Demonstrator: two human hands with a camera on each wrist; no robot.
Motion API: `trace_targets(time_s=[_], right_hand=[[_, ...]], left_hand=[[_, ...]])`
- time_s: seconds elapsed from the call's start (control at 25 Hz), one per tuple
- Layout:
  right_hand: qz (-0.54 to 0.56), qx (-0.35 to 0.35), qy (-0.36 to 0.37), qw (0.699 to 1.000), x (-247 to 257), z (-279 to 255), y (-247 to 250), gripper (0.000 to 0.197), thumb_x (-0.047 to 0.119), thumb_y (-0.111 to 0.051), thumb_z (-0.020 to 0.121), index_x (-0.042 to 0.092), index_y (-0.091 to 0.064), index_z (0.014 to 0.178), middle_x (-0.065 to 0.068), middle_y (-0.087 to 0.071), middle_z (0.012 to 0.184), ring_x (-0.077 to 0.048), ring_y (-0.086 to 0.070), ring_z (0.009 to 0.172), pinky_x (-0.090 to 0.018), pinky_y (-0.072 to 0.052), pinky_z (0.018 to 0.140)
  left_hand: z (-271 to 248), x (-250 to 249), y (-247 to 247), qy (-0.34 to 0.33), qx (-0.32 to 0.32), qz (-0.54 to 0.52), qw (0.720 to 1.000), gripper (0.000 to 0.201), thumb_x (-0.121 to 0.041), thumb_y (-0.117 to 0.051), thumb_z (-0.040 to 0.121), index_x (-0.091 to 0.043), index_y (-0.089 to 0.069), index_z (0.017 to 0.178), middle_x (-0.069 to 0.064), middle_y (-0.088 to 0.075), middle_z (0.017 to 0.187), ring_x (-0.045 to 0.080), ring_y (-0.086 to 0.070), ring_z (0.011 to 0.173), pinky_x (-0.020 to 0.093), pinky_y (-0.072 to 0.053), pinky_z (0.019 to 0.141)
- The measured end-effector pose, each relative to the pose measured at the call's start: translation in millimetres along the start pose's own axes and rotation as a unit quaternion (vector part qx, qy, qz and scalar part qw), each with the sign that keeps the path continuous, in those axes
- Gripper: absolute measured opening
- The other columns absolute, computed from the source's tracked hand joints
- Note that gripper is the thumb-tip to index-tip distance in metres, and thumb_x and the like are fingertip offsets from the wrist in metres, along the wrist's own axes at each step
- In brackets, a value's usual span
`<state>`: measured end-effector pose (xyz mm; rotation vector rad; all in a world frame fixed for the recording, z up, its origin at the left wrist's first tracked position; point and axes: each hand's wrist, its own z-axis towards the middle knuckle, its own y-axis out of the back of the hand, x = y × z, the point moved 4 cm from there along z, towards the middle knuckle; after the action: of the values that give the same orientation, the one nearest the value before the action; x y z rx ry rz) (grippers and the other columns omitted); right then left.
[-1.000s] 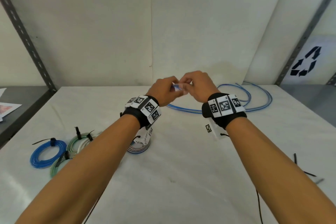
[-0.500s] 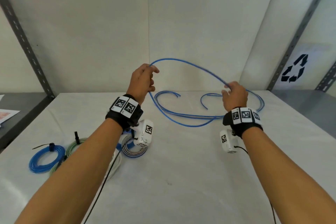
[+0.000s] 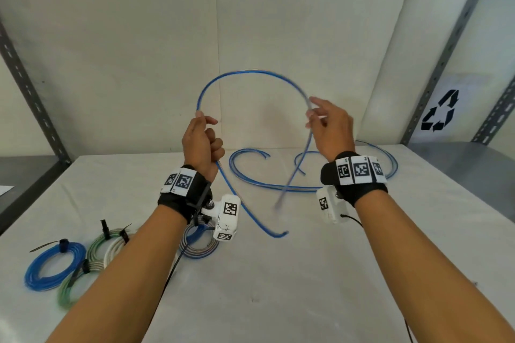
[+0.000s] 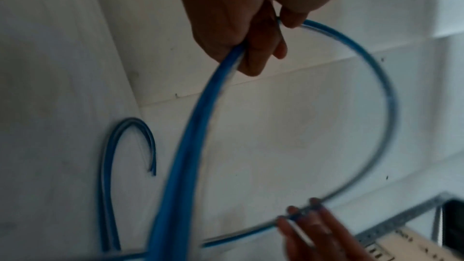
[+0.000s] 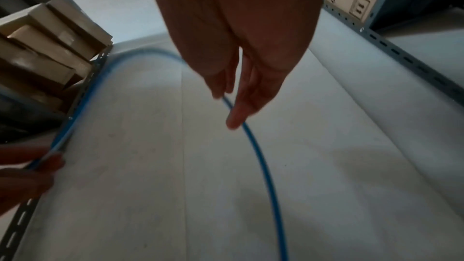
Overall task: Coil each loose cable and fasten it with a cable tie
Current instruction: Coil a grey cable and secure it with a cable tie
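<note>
Left hand (image 3: 203, 145) is up above the white table (image 3: 292, 287), fingers curled round the blue cable (image 3: 252, 75): thumb and forefinger pinch it at the top and a second run exits the bottom of the fist, so it looks like the anchor point for the first loop. Right hand (image 3: 330, 128) sits at 3 o'clock from the left hand, same height; the cable arcs between them through 12 o'clock. Right-hand fingers are nearly straight with the cable passing across the fingertips. Reads as guiding rather than clamping, probably so the cable can slide as the loop closes. Whether the thumb is pinching, I can't tell; that area is blurred.

Rest of that cable hangs from both hands to the table. More loose blue cable (image 3: 278, 188) lies at the far centre, 12 o'clock, not yet coiled. Finished coils (image 3: 53, 267), already tied with black cable ties (image 3: 62, 243), sit at 8 o'clock, near the left forearm, out of the work zone.

View differences:
- Head view: only one showing the tied coils and the full arc.
- Left wrist view: shows the cable leaving the left fist (image 4: 241, 27) in two places, plus the right fingertips (image 4: 314, 217) on the far side of the loop.
- Right wrist view: shows the flat right-hand fingers (image 5: 241, 104) with the cable (image 5: 261, 158) running under them, and cardboard boxes (image 5: 45, 47) on a shelf at 9 o'clock, which the other views miss.
</note>
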<state>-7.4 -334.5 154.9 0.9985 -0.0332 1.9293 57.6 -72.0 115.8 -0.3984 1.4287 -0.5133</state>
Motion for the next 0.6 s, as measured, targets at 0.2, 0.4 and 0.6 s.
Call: trace_targets(time_s=[0.2,0.4,0.6], right_hand=[[0.094,0.092,-0.138,0.982,-9,-36,-28,0.024,0.003,-0.051,0.099,0.010,-0.069,0.112,-0.011,-0.071,0.096,-0.010,-0.065,0.052,-0.029,-0.053,0.052],[0.420,0.210,-0.313,0.825,18,-71,-52,0.052,0.037,-0.029,0.109,0.000,-0.064,0.121,-0.023,-0.074,0.101,-0.032,-0.074,0.077,-0.034,-0.060,0.069],[0.477,0.030,-0.328,0.815,10,-59,-70,0.068,0.058,-0.027,0.104,0.002,-0.064,0.113,-0.019,-0.076,0.092,-0.027,-0.074,0.077,-0.037,-0.061,0.071]], left_hand=[[12,13,10,0.010,-0.127,-0.044,0.991,0.036,-0.037,-0.043,0.106,-0.013,-0.048,0.079,-0.006,-0.024,0.051,0.007,-0.020,0.037,0.016,-0.019,0.038],[17,35,12,-0.001,-0.177,0.003,0.984,0.037,-0.037,-0.042,0.106,-0.013,-0.051,0.079,0.000,-0.030,0.060,0.011,-0.027,0.042,0.018,-0.025,0.039],[26,47,23,0.030,-0.200,-0.019,0.979,0.033,-0.029,-0.034,0.107,-0.012,-0.056,0.091,0.000,-0.029,0.066,0.009,-0.028,0.037,0.018,-0.028,0.039]])
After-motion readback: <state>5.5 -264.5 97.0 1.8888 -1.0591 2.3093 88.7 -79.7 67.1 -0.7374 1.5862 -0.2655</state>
